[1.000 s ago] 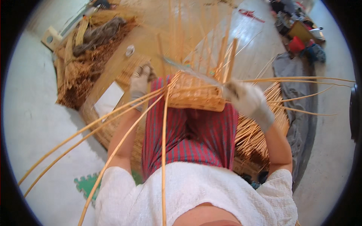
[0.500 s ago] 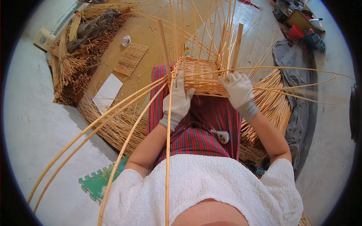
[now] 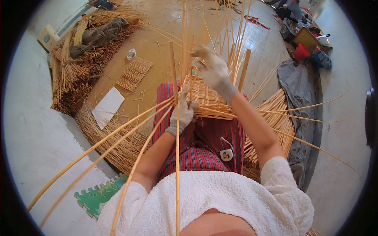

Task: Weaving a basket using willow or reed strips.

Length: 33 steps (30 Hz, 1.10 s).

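Observation:
A half-woven wicker basket point(image 3: 206, 92) rests across my lap, with thin upright stakes rising from it and a thicker wooden post point(image 3: 173, 72) at its left corner. Long willow rods fan out from that corner toward me. My left hand point(image 3: 182, 112), in a pale work glove, grips the basket's near left corner, thumb on the near side and fingers partly behind the rods. Over the basket, my gloved right hand point(image 3: 214, 70) is raised among the stakes. Its fingers are bent and apart from the thumb, and nothing shows between them.
A woven mat point(image 3: 135, 74) and a white board point(image 3: 108, 107) lie at left, near stacked rod bundles point(image 3: 71, 74). More rods point(image 3: 275, 124) lie at right beside a grey sheet point(image 3: 301, 90). A tape measure point(image 3: 226, 154) sits on my lap. Another person point(image 3: 291, 10) is far right.
My right hand has left the basket's near right edge and moved up and left over the basket. The basket has tilted slightly and shifted toward me; my left hand keeps its hold.

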Motion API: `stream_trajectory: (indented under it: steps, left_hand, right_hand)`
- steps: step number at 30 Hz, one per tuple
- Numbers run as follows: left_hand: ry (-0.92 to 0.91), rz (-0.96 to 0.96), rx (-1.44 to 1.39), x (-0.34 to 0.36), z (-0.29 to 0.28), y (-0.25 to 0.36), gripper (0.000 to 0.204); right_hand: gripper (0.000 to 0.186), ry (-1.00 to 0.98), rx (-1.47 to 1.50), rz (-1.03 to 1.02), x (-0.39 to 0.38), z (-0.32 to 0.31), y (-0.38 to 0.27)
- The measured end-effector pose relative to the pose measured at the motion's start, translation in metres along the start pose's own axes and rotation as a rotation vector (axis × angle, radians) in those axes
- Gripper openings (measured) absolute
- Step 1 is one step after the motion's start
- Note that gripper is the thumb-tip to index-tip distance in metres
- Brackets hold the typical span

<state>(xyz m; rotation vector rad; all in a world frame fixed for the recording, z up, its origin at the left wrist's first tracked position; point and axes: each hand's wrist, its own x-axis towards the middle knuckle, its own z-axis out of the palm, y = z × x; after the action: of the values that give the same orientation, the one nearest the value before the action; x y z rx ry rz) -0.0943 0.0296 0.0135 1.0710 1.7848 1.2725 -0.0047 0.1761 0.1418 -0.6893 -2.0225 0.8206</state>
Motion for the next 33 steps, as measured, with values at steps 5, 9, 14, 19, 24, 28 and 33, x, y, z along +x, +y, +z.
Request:
stream_trajectory:
  steps: [5, 9, 14, 19, 24, 28, 33]
  left_hand:
    - [0.19, 0.38, 0.316, -0.017, 0.023, -0.011, 0.066]
    - [0.061, 0.129, 0.113, -0.014, 0.022, -0.015, 0.046]
    - [-0.035, -0.038, 0.127, -0.001, 0.007, -0.004, 0.034]
    - [-0.142, -0.144, -0.037, -0.005, 0.0, 0.024, 0.035]
    - [-0.114, -0.189, -0.115, -0.005, -0.006, 0.027, 0.03]
    - [-0.206, -0.191, 0.046, 0.001, -0.004, 0.027, 0.037]
    - [-0.197, -0.254, 0.067, -0.004, 0.0, 0.028, 0.039]
  right_hand:
    - [0.034, -0.184, -1.185, -0.322, 0.055, 0.028, -0.011]
    - [0.065, -0.118, -0.537, -0.259, 0.024, 0.044, 0.026]
    - [0.05, -0.307, -0.479, 0.243, -0.032, 0.023, -0.013]
    - [0.045, -0.293, -0.502, 0.269, -0.042, 0.036, 0.052]
    - [0.04, -0.122, 0.352, 0.193, -0.026, 0.044, 0.068]
    - [0.049, -0.159, 0.132, 0.018, -0.018, 0.044, 0.045]
    - [0.07, -0.179, -0.652, 0.162, 0.011, 0.069, 0.007]
